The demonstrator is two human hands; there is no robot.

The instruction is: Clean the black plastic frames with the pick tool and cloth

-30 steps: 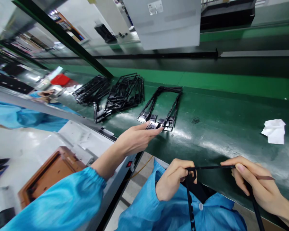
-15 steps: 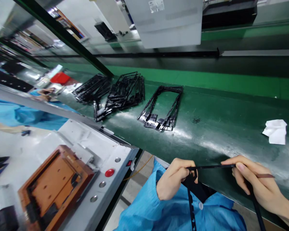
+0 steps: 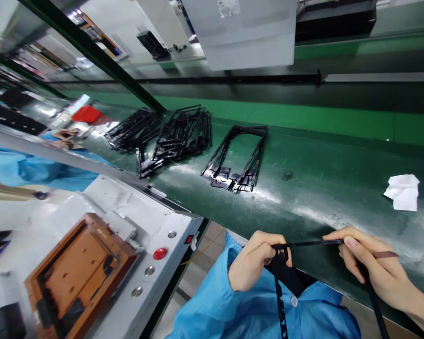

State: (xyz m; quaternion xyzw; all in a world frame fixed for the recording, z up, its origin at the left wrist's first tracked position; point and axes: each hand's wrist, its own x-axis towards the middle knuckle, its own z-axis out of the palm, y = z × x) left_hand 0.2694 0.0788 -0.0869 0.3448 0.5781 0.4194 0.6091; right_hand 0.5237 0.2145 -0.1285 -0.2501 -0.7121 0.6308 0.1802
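Note:
A thin black rectangular frame [image 3: 309, 244] is held between my hands near the bench's front edge, its long sides running down out of the picture. My left hand [image 3: 253, 262] is closed around one corner of it. At the other corner, the thumb and fingers of my right hand [image 3: 371, 263] pinch the frame; a brown strip lies across that hand. Farther back on the green bench [image 3: 339, 188] rests a small stack of similar black frames [image 3: 217, 172]. To its left are larger jumbled piles of black frames [image 3: 180, 136].
At lower left stands a white machine with a red button [image 3: 160, 254] and an orange-brown fixture [image 3: 74, 273]. A crumpled white paper [image 3: 404, 193] lies on the right of the bench. Another person's hands [image 3: 64, 134] show near a red container [image 3: 86, 114] at far left.
My hands keep their hold on the frame, with hardly any movement. The whole view has shifted very slightly.

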